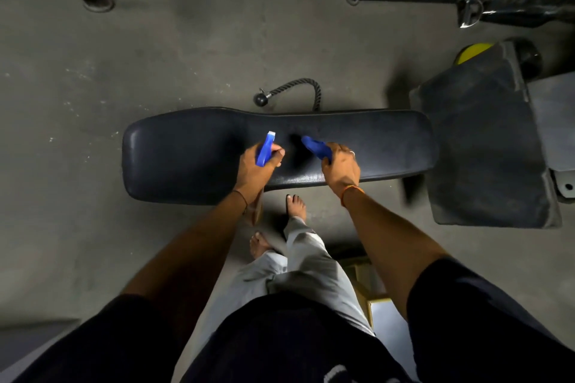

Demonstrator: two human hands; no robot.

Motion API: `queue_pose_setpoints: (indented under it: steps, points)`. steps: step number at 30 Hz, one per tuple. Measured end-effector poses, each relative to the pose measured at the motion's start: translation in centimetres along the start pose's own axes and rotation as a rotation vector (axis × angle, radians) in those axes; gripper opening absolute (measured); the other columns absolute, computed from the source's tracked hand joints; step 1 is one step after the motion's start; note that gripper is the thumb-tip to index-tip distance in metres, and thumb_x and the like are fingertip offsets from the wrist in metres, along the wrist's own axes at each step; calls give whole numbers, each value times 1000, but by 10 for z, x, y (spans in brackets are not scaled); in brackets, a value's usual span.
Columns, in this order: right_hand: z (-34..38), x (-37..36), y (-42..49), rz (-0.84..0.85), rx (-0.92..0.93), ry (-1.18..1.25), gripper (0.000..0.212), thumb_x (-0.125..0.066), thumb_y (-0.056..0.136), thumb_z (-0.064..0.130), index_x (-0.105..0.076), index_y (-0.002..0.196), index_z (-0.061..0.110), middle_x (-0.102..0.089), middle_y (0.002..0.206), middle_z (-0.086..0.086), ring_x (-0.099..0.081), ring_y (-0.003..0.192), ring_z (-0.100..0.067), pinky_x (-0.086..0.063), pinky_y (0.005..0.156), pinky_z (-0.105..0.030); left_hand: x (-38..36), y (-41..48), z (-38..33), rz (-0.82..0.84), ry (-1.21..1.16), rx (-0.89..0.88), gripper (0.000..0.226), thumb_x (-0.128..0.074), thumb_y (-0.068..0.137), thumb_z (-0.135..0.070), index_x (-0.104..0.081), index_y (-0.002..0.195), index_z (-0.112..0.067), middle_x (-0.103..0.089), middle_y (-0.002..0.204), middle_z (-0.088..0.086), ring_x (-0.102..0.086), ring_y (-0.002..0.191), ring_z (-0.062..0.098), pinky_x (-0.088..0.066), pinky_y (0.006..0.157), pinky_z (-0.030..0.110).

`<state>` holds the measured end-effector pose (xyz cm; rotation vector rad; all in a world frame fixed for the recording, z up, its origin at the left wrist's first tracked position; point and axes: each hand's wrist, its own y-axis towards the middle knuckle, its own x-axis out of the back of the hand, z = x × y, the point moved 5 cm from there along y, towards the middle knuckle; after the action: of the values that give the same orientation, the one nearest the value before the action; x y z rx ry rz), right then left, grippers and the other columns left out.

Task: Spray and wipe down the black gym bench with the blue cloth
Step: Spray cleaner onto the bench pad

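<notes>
Spray step was judged in hand. A blue spray bottle (265, 149) was held in the L hand (258, 169), fingers curled round it, nozzle pointed over the middle of the black gym bench (186, 162). The blue cloth (315, 147) was gripped in the R hand (340, 169), fingers clamped on it, close over the pad; contact couldn't be told. Next, prob.: trigger to be squeezed, then cloth pressed flat & swept lengthwise.
</notes>
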<state>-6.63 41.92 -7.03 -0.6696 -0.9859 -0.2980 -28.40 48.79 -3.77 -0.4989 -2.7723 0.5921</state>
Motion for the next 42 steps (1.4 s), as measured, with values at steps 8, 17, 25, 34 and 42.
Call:
queue_pose_setpoints:
  steps: [8, 17, 25, 34, 42]
  points:
    - [-17, 11, 53, -12, -40, 52, 40, -59, 96, 15, -59, 135, 15, -62, 128, -13, -58, 118, -35, -55, 92, -48, -15, 22, -2, 20, 18, 53, 23, -71, 95, -19, -66, 106, 1, -68, 92, 9, -68, 83, 11, -57, 81, 23]
    - [-30, -32, 78, 396, 90, -105, 53, -57, 100, 22, -43, 150, 10, -46, 152, -17, -45, 138, -38, -42, 111, -47, -24, 34, 7, -8, 41, 80, 24, -74, 94, -28, -66, 95, -5, -68, 84, 8, -66, 77, 14, -56, 74, 25]
    - [-41, -68, 67, 673, 167, -181, 64, -57, 101, 21, -31, 159, 13, -23, 169, -7, -25, 155, -30, -26, 124, -40, -38, 20, 37, 13, 91, 156, 20, -73, 93, -33, -67, 95, -14, -68, 85, 6, -65, 77, 16, -56, 76, 34]
    - [2, -101, 112, 326, 408, -142, 59, -49, 97, 7, -40, 155, 9, -29, 167, -8, -32, 152, -31, -27, 125, -38, -38, 3, 112, -139, 126, 286, 29, -72, 91, -50, -66, 88, -21, -69, 79, 10, -68, 78, 34, -59, 77, 45]
    - [2, -136, 138, 194, 288, 43, 76, -54, 90, 2, -26, 161, 9, -16, 171, -9, -23, 156, -29, -27, 127, -37, -29, 17, 138, -205, 154, 292, 39, -66, 96, -46, -62, 76, -14, -68, 74, 21, -68, 71, 40, -58, 71, 51]
